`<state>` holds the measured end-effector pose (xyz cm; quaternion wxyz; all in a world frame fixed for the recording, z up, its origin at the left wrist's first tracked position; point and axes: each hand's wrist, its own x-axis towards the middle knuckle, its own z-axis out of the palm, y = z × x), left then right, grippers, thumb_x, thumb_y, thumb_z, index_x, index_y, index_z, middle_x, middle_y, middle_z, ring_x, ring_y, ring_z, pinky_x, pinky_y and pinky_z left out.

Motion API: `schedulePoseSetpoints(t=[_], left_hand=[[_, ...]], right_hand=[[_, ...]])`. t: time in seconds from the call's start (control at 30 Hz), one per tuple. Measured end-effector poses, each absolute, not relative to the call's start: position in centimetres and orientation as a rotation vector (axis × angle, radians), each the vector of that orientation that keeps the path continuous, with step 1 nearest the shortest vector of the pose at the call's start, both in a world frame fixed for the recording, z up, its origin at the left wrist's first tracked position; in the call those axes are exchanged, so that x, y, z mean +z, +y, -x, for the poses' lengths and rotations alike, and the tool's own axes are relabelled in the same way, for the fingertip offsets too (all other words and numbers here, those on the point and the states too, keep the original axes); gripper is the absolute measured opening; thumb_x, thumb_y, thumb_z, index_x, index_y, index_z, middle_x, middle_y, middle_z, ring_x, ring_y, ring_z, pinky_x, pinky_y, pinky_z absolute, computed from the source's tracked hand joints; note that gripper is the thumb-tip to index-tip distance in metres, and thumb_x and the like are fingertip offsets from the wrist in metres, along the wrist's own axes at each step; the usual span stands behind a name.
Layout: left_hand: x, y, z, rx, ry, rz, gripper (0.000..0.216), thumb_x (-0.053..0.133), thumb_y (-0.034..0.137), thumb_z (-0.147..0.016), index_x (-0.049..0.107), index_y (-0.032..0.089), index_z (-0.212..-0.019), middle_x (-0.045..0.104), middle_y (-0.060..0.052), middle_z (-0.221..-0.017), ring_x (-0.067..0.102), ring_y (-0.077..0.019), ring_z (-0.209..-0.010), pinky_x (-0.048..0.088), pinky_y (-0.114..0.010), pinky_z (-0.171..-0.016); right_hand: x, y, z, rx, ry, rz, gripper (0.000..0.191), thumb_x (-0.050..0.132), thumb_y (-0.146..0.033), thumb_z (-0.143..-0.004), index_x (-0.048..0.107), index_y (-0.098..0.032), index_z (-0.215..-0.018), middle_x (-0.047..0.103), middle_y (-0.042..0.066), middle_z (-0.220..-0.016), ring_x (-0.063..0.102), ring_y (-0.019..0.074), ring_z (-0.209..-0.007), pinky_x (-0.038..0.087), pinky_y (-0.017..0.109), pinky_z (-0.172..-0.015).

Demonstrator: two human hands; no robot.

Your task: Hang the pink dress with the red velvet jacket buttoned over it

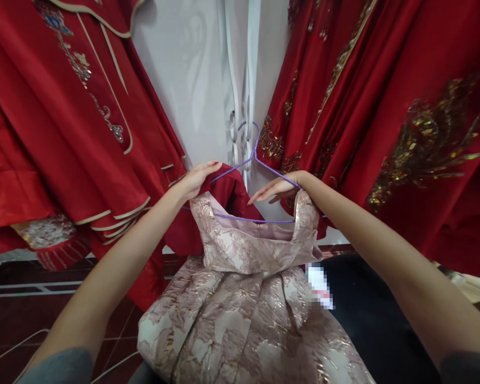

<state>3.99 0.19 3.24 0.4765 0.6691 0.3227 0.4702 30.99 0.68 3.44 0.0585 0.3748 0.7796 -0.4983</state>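
Bright red fabric garments (76, 160) hang on both sides, and between the forearms, front and centre, is a pink-and-cream sleeveless brocade dress with metallic gold threads (244, 298). Its pleated skirt looks fairly weighty and stiff-bodied (the raised threads might snag). A thin purple wire hanger (254, 153) sits in the neckline, probably light and bendable. The left hand (200, 180) is at one shoulder, its grip hidden; the right hand (278, 189) has loosely extended fingers, visibly clasping nothing. The wide straps (305, 213) seem the surest hold.
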Motion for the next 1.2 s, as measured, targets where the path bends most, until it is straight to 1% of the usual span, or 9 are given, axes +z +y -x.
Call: schedulePoseSetpoints(t=[0.13, 0.37, 0.47, 0.6, 0.73, 0.87, 1.03, 1.1, 1.2], left_hand=[[3.4, 0.0, -4.0, 1.153, 0.792, -1.608, 0.029, 0.074, 0.043, -0.071, 0.064, 0.017, -0.080, 0.072, -0.005, -0.087, 0.066, -0.0192, -0.085, 0.051, -0.032, -0.083], [3.9, -0.3, -4.0, 1.149, 0.794, -1.548, 0.019, 0.073, 0.034, -0.073, 0.063, 0.017, -0.076, 0.070, -0.003, -0.084, 0.065, -0.0169, -0.081, 0.050, -0.031, -0.084], [4.1, -0.3, -4.0, 1.107, 0.836, -1.574, 0.017, 0.071, 0.033, -0.074, 0.064, 0.018, -0.079, 0.071, -0.005, -0.087, 0.065, -0.0185, -0.083, 0.051, -0.033, -0.083], [4.1, -0.1, -3.9, 1.067, 0.857, -1.600, 0.014, 0.069, 0.031, -0.076, 0.065, 0.019, -0.082, 0.071, -0.006, -0.091, 0.066, -0.0197, -0.086, 0.051, -0.035, -0.084], [3.7, 0.3, -4.0, 1.100, 0.855, -1.600, 0.015, 0.069, 0.030, -0.075, 0.065, 0.018, -0.083, 0.071, -0.006, -0.090, 0.066, -0.0210, -0.085, 0.051, -0.037, -0.084], [3.0, 0.5, -4.4, 1.117, 0.838, -1.562, 0.020, 0.072, 0.033, -0.071, 0.063, 0.017, -0.081, 0.071, -0.004, -0.085, 0.065, -0.0184, -0.080, 0.051, -0.033, -0.082], [2.3, 0.6, -5.2, 1.198, 0.839, -1.545, 0.026, 0.071, 0.036, -0.069, 0.062, 0.015, -0.080, 0.068, 0.000, -0.077, 0.063, -0.0149, -0.073, 0.049, -0.029, -0.078], [2.3, 0.6, -5.4, 1.241, 0.827, -1.552, 0.026, 0.071, 0.037, -0.068, 0.062, 0.015, -0.079, 0.067, 0.000, -0.076, 0.062, -0.0146, -0.072, 0.048, -0.028, -0.078], [2.4, 0.5, -5.6, 1.292, 0.861, -1.571, 0.027, 0.072, 0.038, -0.067, 0.063, 0.015, -0.078, 0.067, 0.000, -0.076, 0.062, -0.0152, -0.073, 0.046, -0.028, -0.078]], right_hand=[[3.3, 0.5, -30.6, -1.543, 2.300, -1.061, 0.042, 0.065, -0.053, -0.077, 0.069, -0.029, -0.112, 0.052, 0.003, -0.139, 0.030, 0.0228, -0.140, 0.025, 0.042, -0.112], [2.6, 1.0, -30.1, -1.790, 2.457, -0.867, 0.031, 0.062, -0.046, -0.081, 0.070, -0.028, -0.105, 0.053, 0.000, -0.136, 0.034, 0.0172, -0.136, 0.033, 0.030, -0.106], [2.4, 1.0, -29.9, -1.838, 2.421, -0.831, 0.028, 0.062, -0.043, -0.082, 0.069, -0.027, -0.103, 0.055, 0.001, -0.133, 0.038, 0.0163, -0.133, 0.035, 0.028, -0.105], [1.9, 1.0, -30.0, -1.853, 2.411, -0.992, 0.023, 0.068, -0.041, -0.076, 0.066, -0.020, -0.086, 0.065, 0.003, -0.103, 0.057, 0.0162, -0.104, 0.040, 0.029, -0.097], [1.7, 1.5, -30.8, -1.806, 2.542, -1.245, 0.028, 0.075, -0.039, -0.067, 0.056, -0.020, -0.078, 0.061, -0.003, -0.076, 0.058, 0.0129, -0.074, 0.045, 0.028, -0.078], [2.4, 2.3, -31.9, -1.402, 2.895, -1.551, 0.042, 0.077, -0.031, -0.059, 0.054, -0.022, -0.092, 0.056, -0.007, -0.068, 0.053, 0.0115, -0.062, 0.043, 0.024, -0.063], [3.8, 2.3, -32.0, -0.560, 3.221, -1.695, 0.030, 0.065, -0.021, -0.067, 0.059, -0.017, -0.097, 0.064, 0.000, -0.083, 0.058, 0.0139, -0.074, 0.045, 0.024, -0.070], [4.4, 1.9, -31.9, -0.241, 3.154, -1.720, 0.031, 0.067, -0.019, -0.065, 0.063, -0.018, -0.096, 0.066, -0.001, -0.082, 0.060, 0.0153, -0.076, 0.045, 0.025, -0.071], [4.9, 1.4, -31.7, 0.020, 2.971, -1.713, 0.028, 0.068, -0.016, -0.063, 0.067, -0.019, -0.092, 0.067, -0.001, -0.078, 0.061, 0.0165, -0.076, 0.044, 0.024, -0.071]])
